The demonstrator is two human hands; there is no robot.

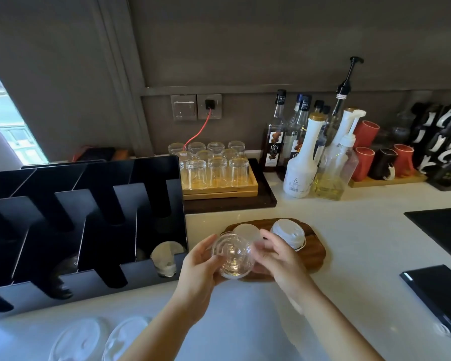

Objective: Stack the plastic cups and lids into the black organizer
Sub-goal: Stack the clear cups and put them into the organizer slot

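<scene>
Both hands, left (198, 267) and right (279, 256), clasp a clear dome lid (232, 255) above the wooden tray (313, 254), beside the black organizer (84, 230); glasses (214, 165) stand behind.

The dome lid (232, 256) is clear, glossy plastic with fine ribs. The organizer (89, 230) looks like black sheet material, smooth and half-glossy. The tray (315, 251) is dark wood with a soft shine. The bench (349, 256) is white, smooth and slightly reflecting. The glasses (216, 168) are clear glass.
</scene>
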